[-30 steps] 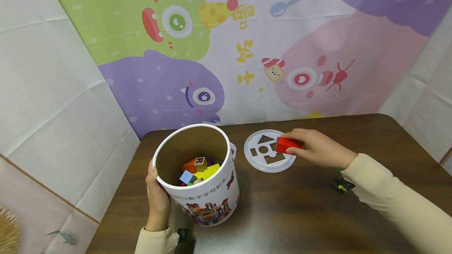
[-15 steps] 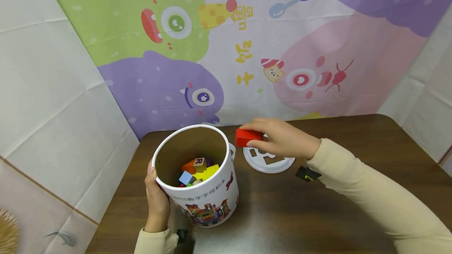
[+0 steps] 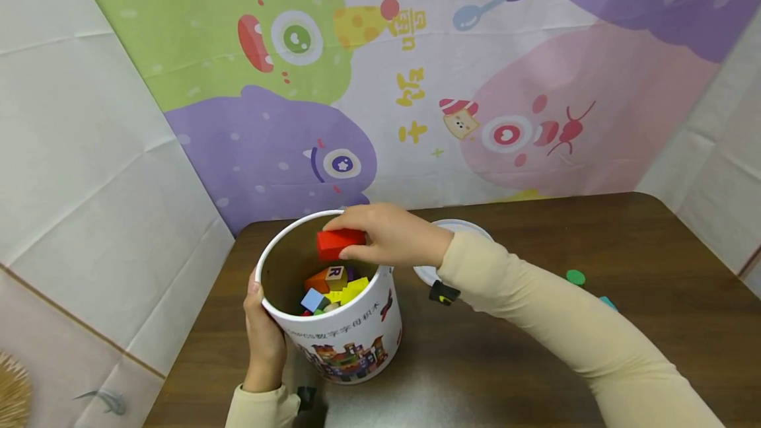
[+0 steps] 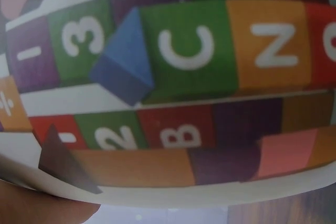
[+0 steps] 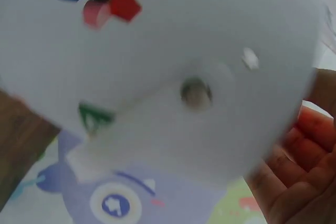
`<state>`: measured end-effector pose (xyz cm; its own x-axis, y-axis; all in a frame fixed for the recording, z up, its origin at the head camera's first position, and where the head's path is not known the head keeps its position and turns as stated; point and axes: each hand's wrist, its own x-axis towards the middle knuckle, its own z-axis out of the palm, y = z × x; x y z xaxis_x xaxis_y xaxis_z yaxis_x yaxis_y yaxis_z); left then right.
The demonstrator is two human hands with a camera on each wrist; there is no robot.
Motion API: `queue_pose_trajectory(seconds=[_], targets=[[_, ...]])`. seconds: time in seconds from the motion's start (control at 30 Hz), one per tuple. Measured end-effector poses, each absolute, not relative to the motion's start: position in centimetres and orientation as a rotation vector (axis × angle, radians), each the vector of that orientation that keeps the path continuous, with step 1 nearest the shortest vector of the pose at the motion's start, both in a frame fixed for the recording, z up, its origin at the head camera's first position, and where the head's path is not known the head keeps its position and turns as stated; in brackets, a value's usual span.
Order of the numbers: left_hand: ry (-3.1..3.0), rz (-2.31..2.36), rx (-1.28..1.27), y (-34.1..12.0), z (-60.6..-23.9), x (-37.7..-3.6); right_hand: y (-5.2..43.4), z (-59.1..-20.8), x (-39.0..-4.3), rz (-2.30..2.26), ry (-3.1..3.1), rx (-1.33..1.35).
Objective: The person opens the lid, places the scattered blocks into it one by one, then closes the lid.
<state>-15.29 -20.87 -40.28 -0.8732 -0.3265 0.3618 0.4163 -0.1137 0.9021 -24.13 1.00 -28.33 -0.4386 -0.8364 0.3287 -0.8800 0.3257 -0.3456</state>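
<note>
A white bucket [image 3: 362, 349] with printed pictures of blocks stands on the wooden table. My left hand [image 3: 264, 339] grips its left side near the rim. Over the mouth of the bucket, my right hand [image 3: 386, 236] pinches a red block [image 3: 339, 243] between thumb and fingers. Inside lie several blocks, among them a light blue block [image 3: 314, 300], a yellow block [image 3: 355, 289] and a letter block [image 3: 336, 277] marked R. The left wrist view is filled by the bucket's printed wall [image 4: 184, 51]. In the right wrist view, the curled fingers [image 5: 310, 145] appear beside the bucket's white wall.
Behind the right forearm lies a white lid [image 3: 458, 224] with shaped cut-outs, partly covered by the sleeve. A green disc [image 3: 575, 277] and a small blue piece [image 3: 608, 302] sit on the table [image 3: 684, 269] to the right. A cartoon-printed cloth [image 3: 416, 177] hangs behind the table.
My right hand has carried the red block leftward from over the lid to above the bucket's mouth. The green disc and blue piece have come into view. My left hand keeps its grip.
</note>
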Motion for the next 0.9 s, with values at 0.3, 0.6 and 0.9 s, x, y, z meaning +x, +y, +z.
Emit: queue_pose_trajectory(seconds=[0.3,0.6,0.9], targets=[[-1.709,-2.024,-0.081,-20.8,-40.2,-15.3,-3.5,-28.8,-24.1,0.537,-2.607,1.678],[-1.709,-2.017,-0.105,-20.8,-40.3,-15.4,-5.0,-29.6,-24.3,0.318,-2.686,1.735],[-1.701,-2.032,-0.105,-20.8,-40.3,-15.4,-4.9,-29.6,-24.3,0.308,-2.720,1.746]])
